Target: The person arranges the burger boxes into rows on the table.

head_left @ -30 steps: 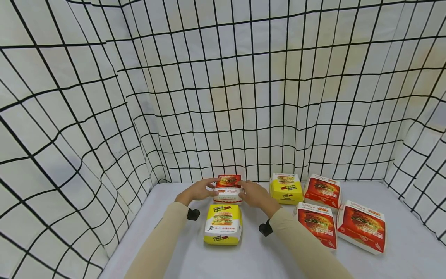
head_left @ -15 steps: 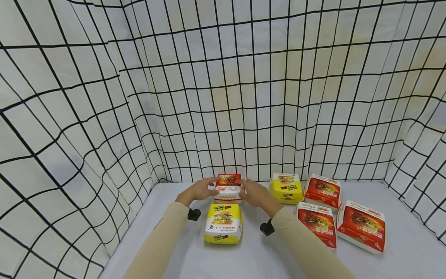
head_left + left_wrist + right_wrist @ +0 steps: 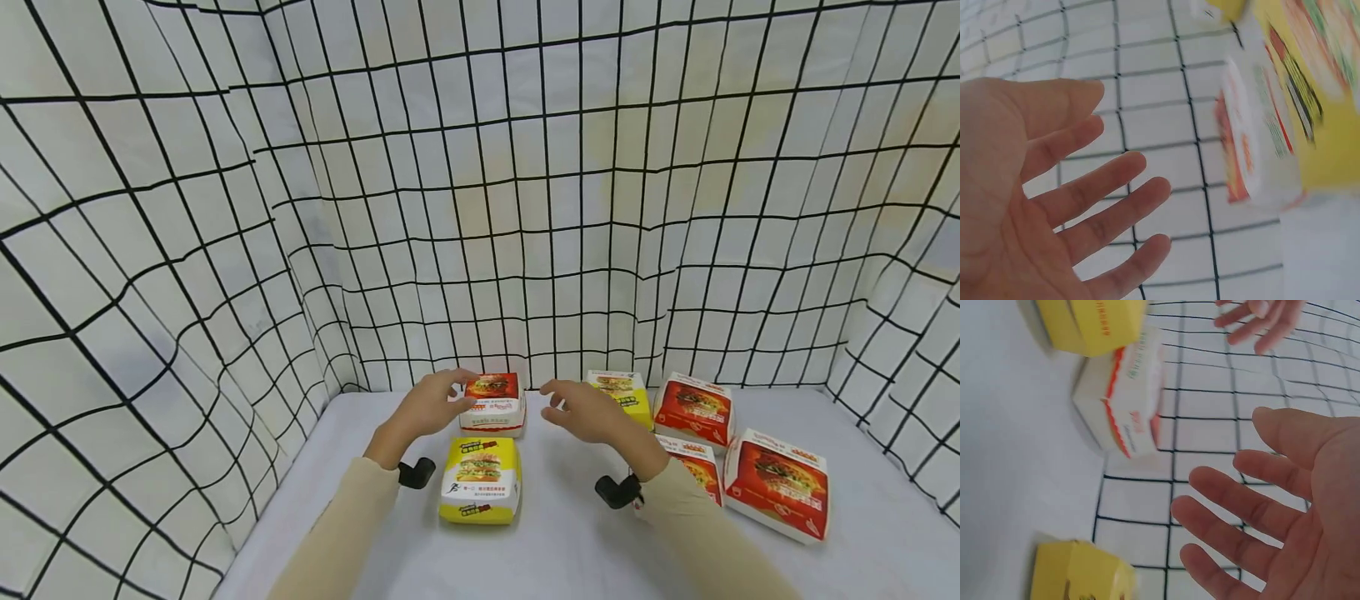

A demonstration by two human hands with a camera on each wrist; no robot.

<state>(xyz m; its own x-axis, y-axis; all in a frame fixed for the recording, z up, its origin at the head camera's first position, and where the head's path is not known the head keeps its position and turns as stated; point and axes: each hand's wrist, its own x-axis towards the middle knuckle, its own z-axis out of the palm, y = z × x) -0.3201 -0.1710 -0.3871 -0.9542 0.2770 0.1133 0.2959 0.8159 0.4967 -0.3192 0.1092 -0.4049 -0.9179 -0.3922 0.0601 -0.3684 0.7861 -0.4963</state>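
Note:
A red-and-white burger box (image 3: 492, 408) sits near the back of the table, with a yellow-and-white burger box (image 3: 480, 482) directly in front of it. To its left, my left hand (image 3: 427, 407) is raised with fingers spread. The left wrist view shows that hand (image 3: 1079, 194) holding nothing, apart from the red-and-white box (image 3: 1260, 131). On the other side hovers my right hand (image 3: 588, 412), also holding nothing. Its fingers look relaxed and slightly bent in the right wrist view, away from the red-and-white box (image 3: 1124, 403).
At right stand another yellow box (image 3: 626, 398), a red box (image 3: 693, 410), a partly sleeve-covered red box (image 3: 697, 467) and a larger-looking red box (image 3: 780, 485). White cloth covers the table (image 3: 555, 550). Black netting (image 3: 570, 250) over white walls encloses the back and sides.
Both hands have come off the red-and-white box. My right hand has moved right and my left hand has lifted slightly. The boxes stay where they were.

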